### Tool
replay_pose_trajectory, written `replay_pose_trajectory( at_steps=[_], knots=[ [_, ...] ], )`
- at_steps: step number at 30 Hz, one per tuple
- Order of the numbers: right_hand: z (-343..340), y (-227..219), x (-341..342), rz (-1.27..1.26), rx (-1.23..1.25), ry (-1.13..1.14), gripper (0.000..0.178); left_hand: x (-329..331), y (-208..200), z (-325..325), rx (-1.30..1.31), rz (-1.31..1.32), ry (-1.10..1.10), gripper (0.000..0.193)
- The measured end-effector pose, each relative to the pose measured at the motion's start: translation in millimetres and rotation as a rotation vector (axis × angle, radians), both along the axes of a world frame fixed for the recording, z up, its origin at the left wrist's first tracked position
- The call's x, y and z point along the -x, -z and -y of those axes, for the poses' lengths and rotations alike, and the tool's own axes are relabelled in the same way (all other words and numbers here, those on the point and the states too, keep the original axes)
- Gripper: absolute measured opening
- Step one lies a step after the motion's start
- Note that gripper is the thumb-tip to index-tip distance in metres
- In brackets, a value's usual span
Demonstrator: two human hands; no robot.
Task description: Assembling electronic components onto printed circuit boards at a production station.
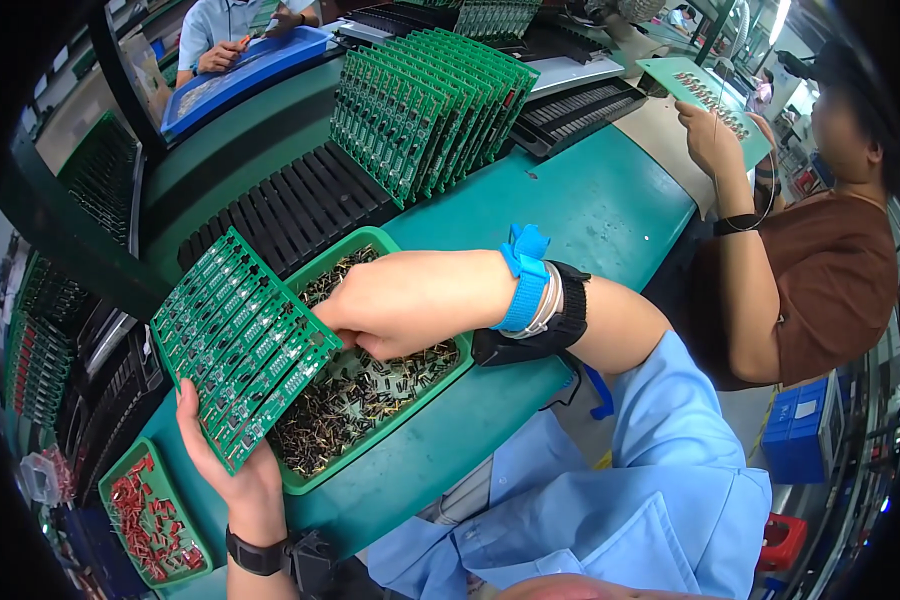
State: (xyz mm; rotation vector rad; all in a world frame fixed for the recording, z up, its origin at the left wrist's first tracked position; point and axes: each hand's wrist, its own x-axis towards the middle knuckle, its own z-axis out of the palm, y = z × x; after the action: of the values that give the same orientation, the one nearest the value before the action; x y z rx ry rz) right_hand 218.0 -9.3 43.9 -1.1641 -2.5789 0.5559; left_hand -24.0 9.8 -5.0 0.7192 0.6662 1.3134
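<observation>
My left hand (238, 478) grips the lower left edge of a green circuit board panel (240, 345), thumb along its side. The panel is tilted and carries rows of small parts. My right hand (390, 300) is at the panel's right edge, fingers bent together in a pinch; its fingertips are partly hidden, so what they hold cannot be made out. Under it stands a green bin (382, 434) of small black components (345, 415) with metal leads. The panel covers part of the bin's left side. A blue wrist strap (525, 285) circles my right wrist.
A smaller green bin (185, 500) of red components stands at the near left. Beyond the big bin lies a black slotted rack (290, 205) with several upright circuit boards (420, 115). A co-worker (820, 280) at right holds a board (695, 90); another person works at a blue tray (300, 55).
</observation>
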Motion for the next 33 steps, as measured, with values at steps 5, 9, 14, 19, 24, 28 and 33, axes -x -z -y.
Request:
replay_pose_trajectory(
  at_steps=[5, 9, 14, 19, 24, 28, 33],
  knots=[
    [-7.0, 6.0, -6.8, -0.148, -0.085, 0.057, 0.012, -3.1, -4.0, 1.1, 0.009, 0.046, 0.064, 0.031],
    [-11.6, -1.7, -4.0, -0.274, -0.25, 0.178, 0.012, -0.9, -2.7, 0.0, 0.045, 0.047, 0.018, 0.031],
    [-7.9, -14.4, -7.3, -0.246, -0.53, 0.242, 0.015, -8.8, 3.1, -1.2, 0.006, -0.015, -0.035, 0.029],
    [22.7, -22.8, 22.5, -0.295, -0.232, 0.241, 0.021, -20.3, -6.4, 7.1, -0.05, 0.026, -0.099, 0.028],
    [24.2, -12.2, 34.1, -0.353, -0.297, 0.146, 0.022, -16.6, -13.9, 10.7, -0.11, 0.053, -0.001, 0.027],
    [25.1, -14.4, 40.2, -0.376, -0.28, 0.1, 0.019, -18.1, -15.0, 12.0, -0.133, -0.007, 0.002, 0.031],
    [26.2, -6.9, 44.4, -0.39, -0.279, 0.092, 0.017, -18.7, -11.7, 13.4, -0.171, -0.036, 0.005, 0.031]
  ],
)
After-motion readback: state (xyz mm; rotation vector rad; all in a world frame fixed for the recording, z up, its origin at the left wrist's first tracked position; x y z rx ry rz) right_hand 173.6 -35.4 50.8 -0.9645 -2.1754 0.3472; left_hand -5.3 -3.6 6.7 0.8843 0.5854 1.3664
